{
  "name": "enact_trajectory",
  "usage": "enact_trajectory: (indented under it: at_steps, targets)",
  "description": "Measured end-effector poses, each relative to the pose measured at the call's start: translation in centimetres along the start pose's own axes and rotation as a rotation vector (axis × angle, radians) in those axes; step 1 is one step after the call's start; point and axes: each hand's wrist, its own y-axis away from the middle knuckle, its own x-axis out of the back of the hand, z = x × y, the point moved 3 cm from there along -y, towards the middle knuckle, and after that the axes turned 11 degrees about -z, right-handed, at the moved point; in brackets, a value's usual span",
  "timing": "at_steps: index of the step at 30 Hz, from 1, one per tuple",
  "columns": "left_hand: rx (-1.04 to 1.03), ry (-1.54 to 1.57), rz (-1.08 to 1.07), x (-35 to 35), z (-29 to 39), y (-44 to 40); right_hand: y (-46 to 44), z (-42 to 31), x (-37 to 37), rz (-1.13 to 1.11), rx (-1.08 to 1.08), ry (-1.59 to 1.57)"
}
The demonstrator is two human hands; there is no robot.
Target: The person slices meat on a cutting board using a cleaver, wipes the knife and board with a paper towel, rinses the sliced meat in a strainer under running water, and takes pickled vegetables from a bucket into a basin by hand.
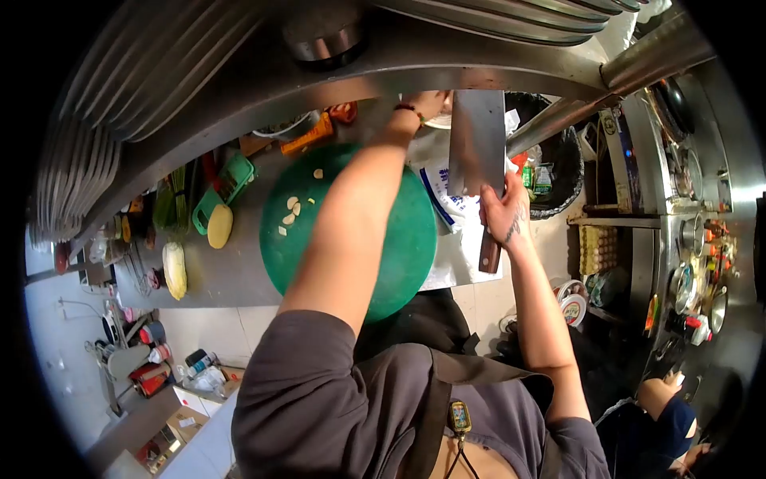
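My right hand [508, 214] is closed around the wooden handle of a cleaver [476, 144], whose broad blade points away from me, above a white bag with blue print [440, 191]. Stretched across the round green cutting board [399, 263], my left arm reaches to the far side. There my left hand [431, 104] is beside a pale bowl [439, 121], and its fingers are mostly hidden by the shelf edge. Several pale slices [293, 206] that look like garlic lie on the board's left part.
A metal shelf [415, 78] with stacked trays crosses overhead. Left of the board lie a peeled potato [220, 226], a green grater [233, 185] and a cabbage [174, 271]. A lined bin [568, 172] stands at the right. Another person [650, 431] is at the lower right.
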Motion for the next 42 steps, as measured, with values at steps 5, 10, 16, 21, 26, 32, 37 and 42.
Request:
enact_trajectory:
  at_steps: [5,10,16,21,26,32,37,42]
  targets:
    - [-0.078,-0.178,0.349,7.5,-5.6,8.3,5.7,3.1,-0.7,-0.108,-0.027,-0.177]
    - [0.208,-0.135,0.059,16.8,-14.4,23.7,11.2,6.9,-3.5,-0.256,-0.191,-0.226]
    - [0.558,-0.037,-0.083,13.8,-14.7,37.5,15.1,10.7,-8.2,-0.256,-0.269,-0.278]
    - [0.463,0.04,0.107,10.2,-14.4,37.8,14.9,11.1,-10.1,-0.164,-0.289,-0.131]
    - [0.373,-0.138,0.205,8.9,-13.8,36.0,11.7,13.3,-11.5,-0.035,-0.2,0.146]
    - [0.4,-0.105,0.244,9.1,-14.8,35.5,6.5,9.5,-14.5,-0.116,-0.256,0.166]
    - [0.397,0.073,0.385,9.8,-15.0,37.3,5.2,8.6,-14.1,-0.287,-0.144,0.425]
    - [0.408,0.183,0.538,9.2,-15.6,42.5,6.8,8.7,-16.0,-0.349,-0.023,0.61]
